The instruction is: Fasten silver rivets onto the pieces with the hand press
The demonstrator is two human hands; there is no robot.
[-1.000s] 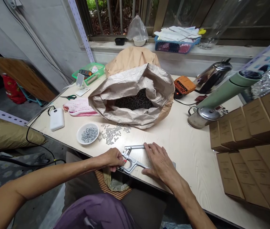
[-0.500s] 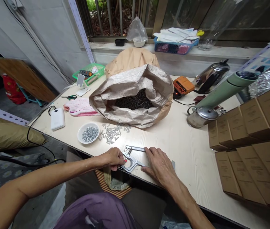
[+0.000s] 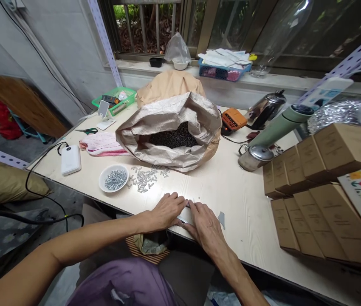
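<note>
The desk (image 3: 238, 199) is pale wood-grain laminate, smooth with a faint sheen. The sliver of flat tool (image 3: 186, 216) showing at its near edge is dull grey metal. Farther off, loose pins (image 3: 144, 180) — bright, polished metal — lie beside a glossy white bowl (image 3: 114, 190) of the same. The sack (image 3: 167, 123) is woven plastic, crinkled and slightly shiny, with dark metallic pieces inside. Left of it a pink cloth (image 3: 102, 144) looks soft and matt; the power bank (image 3: 71, 159) is smooth white plastic. On the right are boxes (image 3: 298, 199) of matt brown cardboard, a mirror-bright steel kettle (image 3: 263, 111) and a matt green flask (image 3: 276, 127).
</note>
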